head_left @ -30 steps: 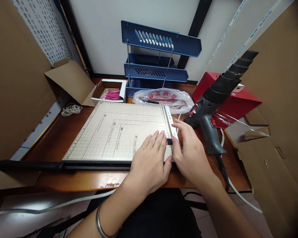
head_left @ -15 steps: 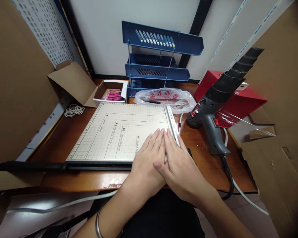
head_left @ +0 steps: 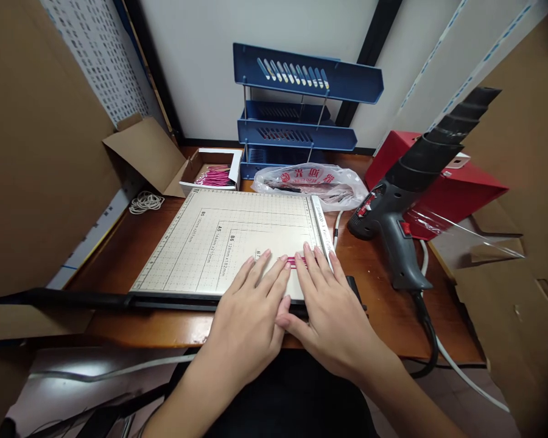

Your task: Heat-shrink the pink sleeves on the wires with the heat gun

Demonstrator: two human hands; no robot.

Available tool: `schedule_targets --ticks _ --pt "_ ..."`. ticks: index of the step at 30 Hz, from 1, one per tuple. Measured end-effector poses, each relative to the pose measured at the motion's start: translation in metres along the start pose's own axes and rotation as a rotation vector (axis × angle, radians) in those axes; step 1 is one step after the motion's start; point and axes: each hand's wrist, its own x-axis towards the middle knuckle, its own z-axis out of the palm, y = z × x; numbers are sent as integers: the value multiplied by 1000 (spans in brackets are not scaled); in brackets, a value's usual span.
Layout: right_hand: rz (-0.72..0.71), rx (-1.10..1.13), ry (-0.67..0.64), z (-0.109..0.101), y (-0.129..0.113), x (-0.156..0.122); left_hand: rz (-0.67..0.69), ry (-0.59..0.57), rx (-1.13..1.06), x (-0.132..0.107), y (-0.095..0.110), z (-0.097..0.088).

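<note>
Partly covering thin pink strips (head_left: 295, 263), laid left to right just below frame centre on paper cutter (head_left: 274, 213), with slightly spread fingers of left hand (head_left: 249, 310) and right hand (head_left: 332, 307), equally near.

A gridded beige paper cutter (head_left: 187, 255) lies on a brown wooden table (head_left: 406, 328). On the cutter's near right part, thin pink strips (head_left: 296, 263) lie between the fingers of the left hand (head_left: 250, 310) and the right hand (head_left: 333, 310). Behind the cutter: an open white cardboard box (head_left: 236, 169) of thin pink sticks (head_left: 214, 176) to the left, a blue plastic 3-tier rack (head_left: 310, 114) farther right, and a clear plastic bag (head_left: 310, 185) between rack and cutter. Right of the cutter come a grey-black heat gun (head_left: 395, 198) and, farther back, a red box (head_left: 475, 191); left of the cutter, a coil of white cord (head_left: 146, 202).
</note>
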Motion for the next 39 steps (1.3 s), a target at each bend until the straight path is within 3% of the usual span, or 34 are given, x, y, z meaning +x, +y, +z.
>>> schedule_targets --ticks 12,21,27,39 --pt "11 -5 35 4 -2 -1 54 0 70 8 -4 11" --pt "16 15 134 8 -3 -3 58 28 65 11 -6 13" --pt "-5 2 93 4 -4 0 44 40 48 7 -4 12" --pt "-24 46 61 3 0 -3 128 -55 47 17 -4 13"
